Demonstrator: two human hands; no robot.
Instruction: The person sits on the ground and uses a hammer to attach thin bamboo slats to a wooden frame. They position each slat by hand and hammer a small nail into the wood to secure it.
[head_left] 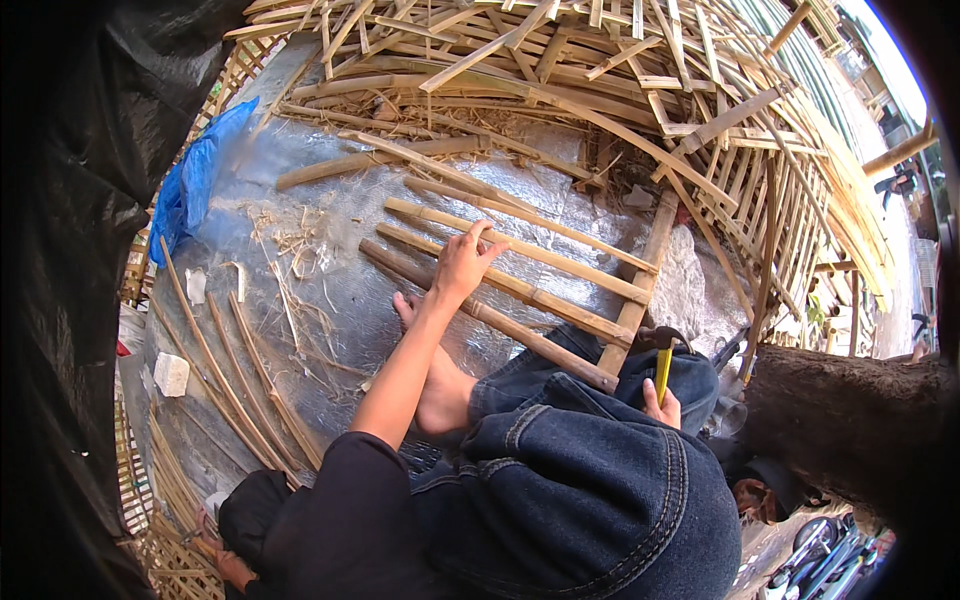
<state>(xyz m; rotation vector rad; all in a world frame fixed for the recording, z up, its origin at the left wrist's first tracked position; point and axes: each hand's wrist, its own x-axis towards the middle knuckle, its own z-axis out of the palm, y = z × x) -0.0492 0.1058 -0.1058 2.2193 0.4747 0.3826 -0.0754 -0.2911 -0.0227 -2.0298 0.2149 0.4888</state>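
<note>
Across my lap and the silvery ground sheet lies a bamboo frame: several split slats run side by side to a crosspiece at their right ends. My left hand reaches over the slats, its thumb and fingers closed around the second one from the far side. Beside my knee, my right hand grips a hammer by its yellow handle. The dark hammer head is up, close to the crosspiece's near end. My bare foot rests beside the slats' left part.
A large heap of bamboo strips fills the far side. Loose bamboo strips and a pale block lie left, near a blue plastic sheet. A log stands right. Other people's dark caps show at both lower sides.
</note>
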